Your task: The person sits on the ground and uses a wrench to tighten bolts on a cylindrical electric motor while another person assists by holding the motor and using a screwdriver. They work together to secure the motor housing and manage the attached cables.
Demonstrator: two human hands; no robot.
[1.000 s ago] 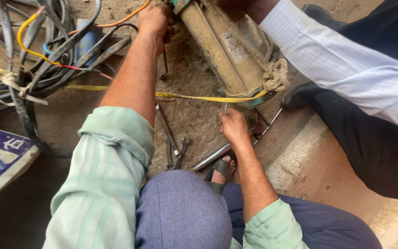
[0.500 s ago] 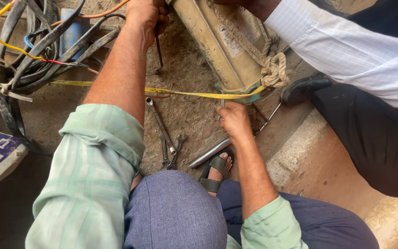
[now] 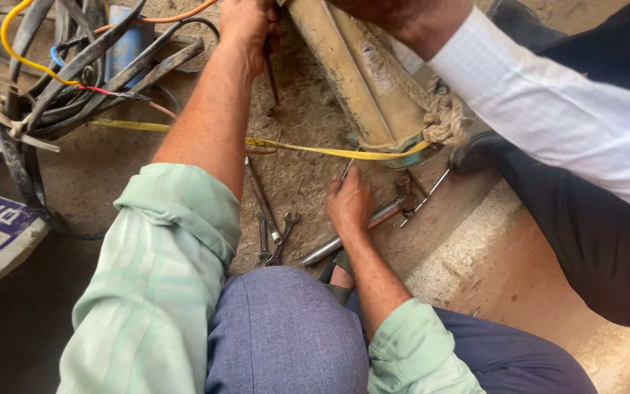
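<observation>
Left hand point(image 3: 246, 25) is closed around a thin dark tool point(image 3: 272, 73) whose shaft points down toward the ground, at the far edge of view, just left of the long yellowish cylinder point(image 3: 362, 80). Left arm is stretched far forward, green sleeve rolled above the elbow.

Right hand point(image 3: 350, 204) rests on the dirt floor point(image 3: 308, 182) near the cylinder's lower end, fingers bent, tips toward a yellow strap point(image 3: 293, 148) that runs under that end; whether it grips anything cannot be told. Right arm bends back toward the knee.

Judged progress: work on the cylinder looks mid-way. Rope point(image 3: 442, 117) is tied at its lower end, and loose wrenches point(image 3: 271, 237) and a metal rod point(image 3: 351, 237) lie unused near the right hand.

Another person's white-sleeved arm point(image 3: 548, 109) reaches onto the cylinder from the right. Tangled cables point(image 3: 52, 80) lie far left.
</observation>
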